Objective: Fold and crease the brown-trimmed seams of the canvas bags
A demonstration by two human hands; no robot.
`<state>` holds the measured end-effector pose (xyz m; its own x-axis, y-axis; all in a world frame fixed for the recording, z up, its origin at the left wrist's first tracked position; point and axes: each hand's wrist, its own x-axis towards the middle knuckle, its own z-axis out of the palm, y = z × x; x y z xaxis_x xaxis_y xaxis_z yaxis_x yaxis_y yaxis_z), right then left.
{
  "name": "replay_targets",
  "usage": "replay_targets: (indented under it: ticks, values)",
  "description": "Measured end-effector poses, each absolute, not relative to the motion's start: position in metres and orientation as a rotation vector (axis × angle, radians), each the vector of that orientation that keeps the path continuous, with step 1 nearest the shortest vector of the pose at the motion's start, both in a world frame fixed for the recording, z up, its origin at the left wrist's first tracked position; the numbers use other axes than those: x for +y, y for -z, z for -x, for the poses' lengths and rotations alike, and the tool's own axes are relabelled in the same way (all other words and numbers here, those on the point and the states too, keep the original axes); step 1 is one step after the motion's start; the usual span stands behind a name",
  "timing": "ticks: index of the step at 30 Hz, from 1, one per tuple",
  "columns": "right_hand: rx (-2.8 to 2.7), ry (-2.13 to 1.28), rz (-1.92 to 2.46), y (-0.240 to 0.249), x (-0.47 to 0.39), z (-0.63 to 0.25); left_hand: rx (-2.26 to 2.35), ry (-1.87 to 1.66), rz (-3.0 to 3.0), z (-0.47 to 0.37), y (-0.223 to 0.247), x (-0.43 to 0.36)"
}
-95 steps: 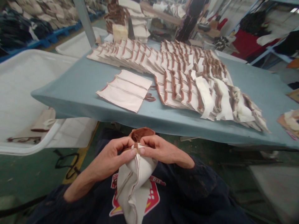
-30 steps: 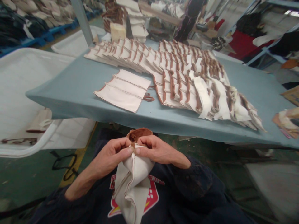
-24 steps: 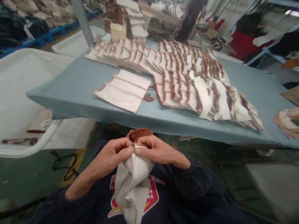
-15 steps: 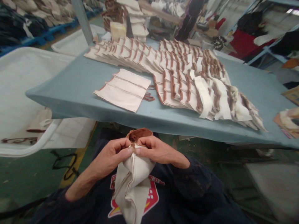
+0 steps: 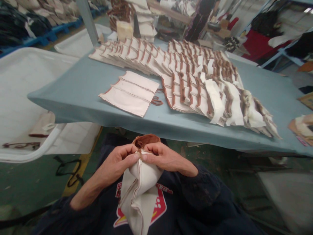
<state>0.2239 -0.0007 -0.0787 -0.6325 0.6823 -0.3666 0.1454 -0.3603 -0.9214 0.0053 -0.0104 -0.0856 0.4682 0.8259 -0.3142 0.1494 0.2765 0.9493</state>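
A cream fabric piece with raised seams and a brown edge [image 5: 144, 182] hangs in front of my chest, gathered at its top. My left hand [image 5: 123, 158] pinches it from the left near the brown rim, thumb and fingers closed. From the other side my right hand [image 5: 163, 158] pinches the same spot, the two thumbs almost touching. Beyond the fingers the brown inside of the piece [image 5: 149, 139] shows as an open loop. A flat cream panel with brown edging [image 5: 130, 93] lies on the blue-covered table [image 5: 80, 94] ahead of my hands.
Rows of overlapping cream and brown pieces [image 5: 137, 54] cover the table's far side. White strips [image 5: 234, 102] lie over the pieces at right. A large white bin [image 5: 26, 75] stands at left, holding a few pieces. A grey post [image 5: 87, 23] rises at the table's far left corner.
Both hands keep the same pinch on the fabric piece, almost without moving. The view has shifted very slightly, so the table appears a little to the right.
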Motion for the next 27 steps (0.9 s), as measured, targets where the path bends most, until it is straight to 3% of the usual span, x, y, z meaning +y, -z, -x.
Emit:
replay_targets:
  ticks: [17, 27]
  values:
    - [-1.445, -2.064, 1.21, 0.109, -0.009, -0.222, 1.093, -0.635, -1.065, -0.014, 0.098, -0.02]
    - [-1.439, -2.05, 1.186, 0.091, -0.006, -0.22, 1.016, -0.617, -1.164, -0.006, 0.089, -0.014]
